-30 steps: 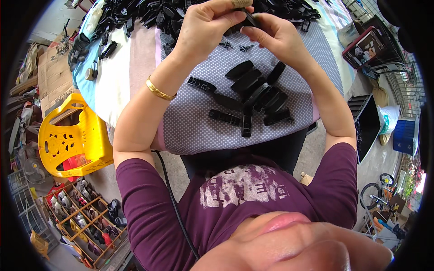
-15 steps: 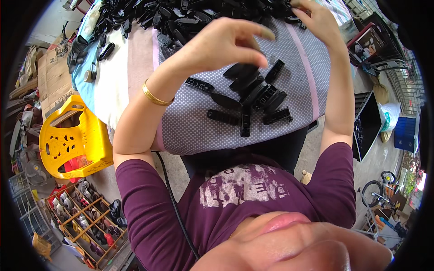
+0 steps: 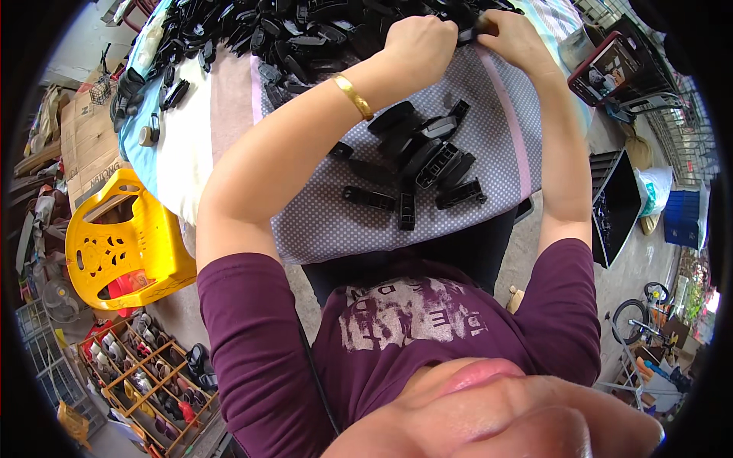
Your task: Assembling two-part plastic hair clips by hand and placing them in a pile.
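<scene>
A large pile of elongated black plastic pieces [image 3: 313, 34] covers the far side of the table. Both of my hands are at its near right edge, close together. My left hand [image 3: 424, 47], with a gold bangle on its wrist, is closed with the knuckles up, and its fingertips are hidden. My right hand [image 3: 519, 42] pinches a small black plastic piece [image 3: 482, 29] between thumb and fingers. Nearer to me, a loose heap of similar black pieces [image 3: 439, 164] lies on the dotted grey cloth, some overlapping and some showing their hollow side.
The cloth-covered table [image 3: 321, 233] ends just before my lap. A yellow plastic chair [image 3: 156, 252] stands at the left, above a wooden shoe rack [image 3: 149, 382]. To the right are a black crate [image 3: 620, 206] on the floor and a dark box [image 3: 611, 72] beside the table.
My left hand has moved away from the near heap, up and right to the far pile beside my right hand, and its fingers have closed. My right hand has shifted slightly down and left.
</scene>
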`<state>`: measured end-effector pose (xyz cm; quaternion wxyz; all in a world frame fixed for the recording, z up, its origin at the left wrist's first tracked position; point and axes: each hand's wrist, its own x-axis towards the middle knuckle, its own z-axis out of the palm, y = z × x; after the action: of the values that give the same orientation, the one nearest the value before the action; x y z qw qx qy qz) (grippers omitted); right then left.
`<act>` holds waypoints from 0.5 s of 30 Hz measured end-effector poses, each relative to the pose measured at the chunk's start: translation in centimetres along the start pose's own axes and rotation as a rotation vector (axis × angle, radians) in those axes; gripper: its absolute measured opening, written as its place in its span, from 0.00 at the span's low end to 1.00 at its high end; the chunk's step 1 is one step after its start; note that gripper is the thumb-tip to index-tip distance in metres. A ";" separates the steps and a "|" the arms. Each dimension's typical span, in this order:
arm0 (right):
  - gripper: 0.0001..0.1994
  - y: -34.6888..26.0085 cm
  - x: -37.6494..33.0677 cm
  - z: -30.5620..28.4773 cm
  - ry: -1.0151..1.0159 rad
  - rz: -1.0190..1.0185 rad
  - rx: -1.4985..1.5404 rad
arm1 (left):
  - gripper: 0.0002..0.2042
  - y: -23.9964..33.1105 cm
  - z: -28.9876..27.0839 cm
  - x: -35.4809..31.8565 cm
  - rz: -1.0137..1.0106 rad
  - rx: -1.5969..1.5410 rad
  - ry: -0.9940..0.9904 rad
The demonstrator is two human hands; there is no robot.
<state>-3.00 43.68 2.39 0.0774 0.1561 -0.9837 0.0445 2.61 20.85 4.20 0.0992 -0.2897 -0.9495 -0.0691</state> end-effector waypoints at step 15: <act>0.15 -9.7 -3.0 -2.1 -0.079 0.042 1.970 | 0.14 -7.0 -0.2 -5.7 -0.314 -1.806 0.045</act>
<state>3.12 35.61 4.59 -0.1208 0.1346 -0.5111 0.8402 3.34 12.01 2.59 -0.1570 -0.1234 -0.5608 -0.8035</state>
